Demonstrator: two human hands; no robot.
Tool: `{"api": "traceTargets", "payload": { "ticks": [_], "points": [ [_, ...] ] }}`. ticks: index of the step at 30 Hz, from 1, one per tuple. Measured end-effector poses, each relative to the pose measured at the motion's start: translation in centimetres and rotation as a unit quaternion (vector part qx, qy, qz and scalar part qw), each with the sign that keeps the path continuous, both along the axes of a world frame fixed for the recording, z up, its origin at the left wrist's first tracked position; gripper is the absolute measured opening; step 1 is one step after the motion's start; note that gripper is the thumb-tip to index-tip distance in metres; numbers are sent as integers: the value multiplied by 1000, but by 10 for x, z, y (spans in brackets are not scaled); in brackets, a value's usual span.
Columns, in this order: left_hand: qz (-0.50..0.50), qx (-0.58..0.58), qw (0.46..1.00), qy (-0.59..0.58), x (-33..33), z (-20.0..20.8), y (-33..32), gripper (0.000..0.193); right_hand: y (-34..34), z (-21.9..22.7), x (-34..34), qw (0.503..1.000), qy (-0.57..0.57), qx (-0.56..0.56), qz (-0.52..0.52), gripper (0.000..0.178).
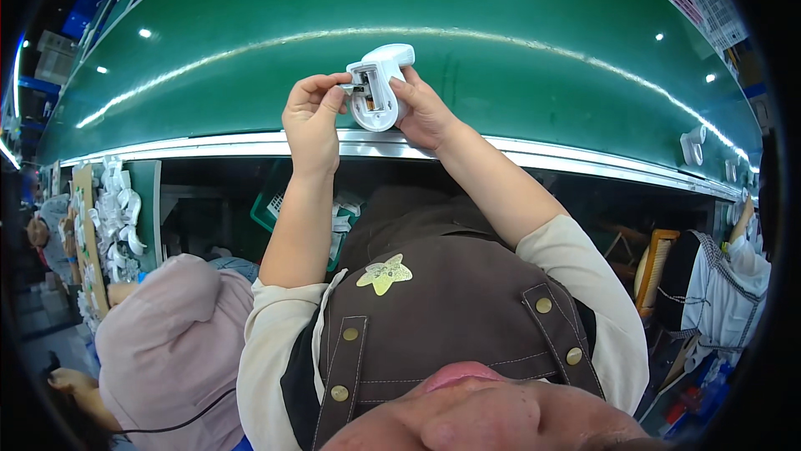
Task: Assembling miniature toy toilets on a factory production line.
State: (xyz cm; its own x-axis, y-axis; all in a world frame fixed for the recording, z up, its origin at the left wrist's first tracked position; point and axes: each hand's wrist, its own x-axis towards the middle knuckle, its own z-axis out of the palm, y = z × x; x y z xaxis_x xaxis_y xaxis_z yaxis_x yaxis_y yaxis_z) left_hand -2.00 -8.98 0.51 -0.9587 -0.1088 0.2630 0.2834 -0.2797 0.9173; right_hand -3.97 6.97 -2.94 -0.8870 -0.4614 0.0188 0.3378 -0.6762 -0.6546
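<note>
A white plastic device (389,122) with a rounded body and a projecting head is held just above the table's near edge. Its open compartment (368,92) faces left and shows dark and copper-coloured parts inside, which look like a battery and contacts. My right hand (426,110) grips the device from its right side, fingers partly behind it. On the other side, my left hand (314,120) has thumb and forefinger pinched at the compartment's edge. Between them is a small greyish piece (351,87), too small to name, reaching into the opening.
The green table (250,9) spreads ahead, with a metal strip (234,147) along its near edge. White parts (692,146) stand at the far right. A green basket (265,209) sits below the edge. A person in a pink top (171,334) is at the left, beside piled white parts (117,213).
</note>
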Motion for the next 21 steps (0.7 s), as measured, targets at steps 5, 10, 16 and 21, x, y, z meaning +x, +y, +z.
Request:
{"api": "traceTargets", "payload": {
  "ticks": [5, 10, 16, 21],
  "points": [
    [-41, 92, 994, -48, -2, 0, -7, 12, -4, -3, 0, 1000, -2, 7, 7, 66],
    [-23, 56, 998, -29, -2, 4, -9, 12, -9, -4, 1, 1000, -17, 5, 2, 64],
    [62, -336, 930, 136, 6, 21, 0, 11, -13, -4, 1, 999, -27, 13, -10, 60],
    [100, -400, 892, 185, 3, 24, 7, 18, -14, -5, 1, 999, -36, -2, -22, 60]
  ]
}}
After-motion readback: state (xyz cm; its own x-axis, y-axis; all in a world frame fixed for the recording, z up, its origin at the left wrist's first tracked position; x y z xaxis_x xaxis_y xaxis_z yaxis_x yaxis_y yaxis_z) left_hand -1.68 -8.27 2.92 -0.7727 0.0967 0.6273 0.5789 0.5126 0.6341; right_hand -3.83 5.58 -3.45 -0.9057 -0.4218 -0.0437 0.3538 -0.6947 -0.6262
